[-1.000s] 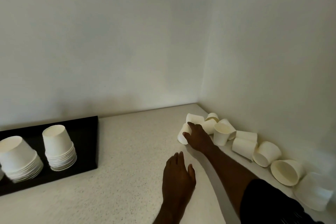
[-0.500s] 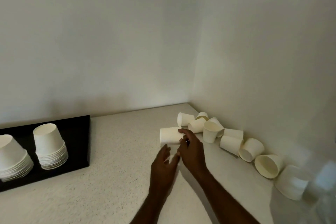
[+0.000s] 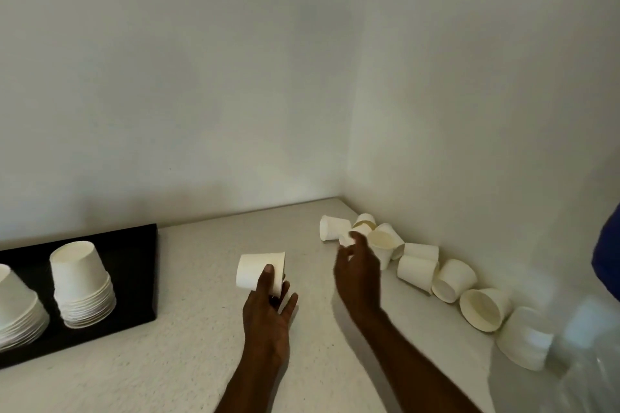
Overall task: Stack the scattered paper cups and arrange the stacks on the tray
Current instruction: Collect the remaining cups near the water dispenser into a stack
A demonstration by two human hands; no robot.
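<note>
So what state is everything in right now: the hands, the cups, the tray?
left hand: grips the held cup.
held cup: on its side, single.
right hand: fingers relaxed, by the loose cups, holding nothing I can see.
loose cups: unstacked, mostly tipped over along the right wall.
right stack, left stack: nested, upside down on the tray.
tray: flat on the counter.

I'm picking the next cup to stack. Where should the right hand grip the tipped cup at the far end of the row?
Probably across its side wall, from above: the tipped cup lies on its side, curved wall up, wider end facing left, with other cups crowding its narrow end. The right hand hovers close by.
</note>
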